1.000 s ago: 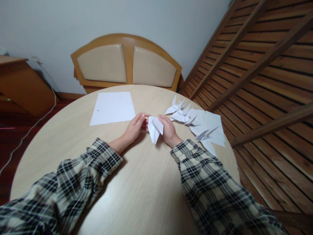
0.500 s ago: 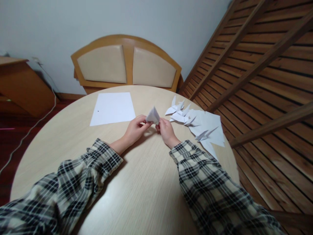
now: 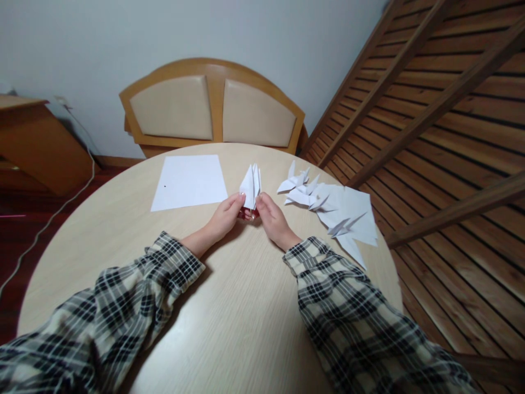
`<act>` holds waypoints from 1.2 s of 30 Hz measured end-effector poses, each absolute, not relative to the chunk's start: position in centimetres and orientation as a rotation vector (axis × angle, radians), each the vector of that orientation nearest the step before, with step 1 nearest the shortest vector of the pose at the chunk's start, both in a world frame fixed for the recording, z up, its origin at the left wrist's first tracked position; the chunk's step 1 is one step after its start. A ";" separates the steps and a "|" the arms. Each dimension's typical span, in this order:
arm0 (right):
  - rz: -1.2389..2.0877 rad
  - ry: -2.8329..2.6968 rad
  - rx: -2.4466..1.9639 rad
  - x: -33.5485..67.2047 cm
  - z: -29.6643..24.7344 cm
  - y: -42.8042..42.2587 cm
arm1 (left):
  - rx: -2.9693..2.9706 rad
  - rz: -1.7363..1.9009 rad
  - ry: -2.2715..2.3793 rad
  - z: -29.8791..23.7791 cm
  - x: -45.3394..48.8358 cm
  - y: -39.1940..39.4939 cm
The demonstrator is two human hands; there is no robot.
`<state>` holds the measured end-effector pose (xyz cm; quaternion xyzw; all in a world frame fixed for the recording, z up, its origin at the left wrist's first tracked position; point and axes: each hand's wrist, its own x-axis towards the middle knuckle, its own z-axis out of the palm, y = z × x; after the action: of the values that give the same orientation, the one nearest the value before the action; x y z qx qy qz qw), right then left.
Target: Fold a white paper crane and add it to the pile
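Observation:
A white folded paper piece [image 3: 250,186] stands point-up over the round wooden table [image 3: 229,306], near its middle. My left hand [image 3: 225,216] pinches its lower left edge with thumb and fingers closed. My right hand [image 3: 273,220] grips its lower right edge, fingers curled. Both hands rest close together just above the tabletop. Plaid sleeves cover both of my forearms.
A flat white sheet [image 3: 189,180] lies to the left beyond my hands. Several folded paper cranes [image 3: 301,186] and loose sheets [image 3: 353,213] lie to the right near the table's edge. A padded wooden chair [image 3: 213,106] stands behind the table. Wooden slats [image 3: 443,109] rise on the right.
The folded paper swung up from hanging point-down between my hands to standing point-up. Both hands shifted their hold to its lower end and drew slightly closer together.

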<state>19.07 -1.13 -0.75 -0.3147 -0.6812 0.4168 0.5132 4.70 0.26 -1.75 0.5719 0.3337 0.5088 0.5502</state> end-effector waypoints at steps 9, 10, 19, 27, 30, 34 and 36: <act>0.901 -1.738 -0.758 19.2 -0.5 -1.4 | 1.306 1.151 0.661 -2.1 4.9 0.3; 0.875 -1.747 -0.769 19.2 -0.5 -1.4 | 1.295 1.165 0.659 -2.1 4.9 0.3; 0.724 -1.814 -0.808 19.4 -0.5 -1.2 | 1.518 1.319 0.728 -2.0 4.5 0.5; 0.732 -1.806 -0.826 19.4 -0.2 -1.3 | 1.571 1.256 0.749 -1.7 4.6 0.3; 0.752 -1.805 -0.835 19.4 -0.3 -1.3 | 1.561 1.242 0.738 -1.9 4.4 0.4; 0.768 -1.792 -0.819 19.4 -0.5 -1.2 | 1.522 1.249 0.729 -2.0 4.4 0.5; 0.745 -1.781 -0.839 19.5 -0.6 -1.1 | 1.480 1.250 0.714 -1.9 4.4 0.5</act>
<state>19.52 -1.06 -0.62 -0.3461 -0.7349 0.3076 0.4955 4.43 0.47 -1.90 0.6156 0.2967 0.5196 0.5129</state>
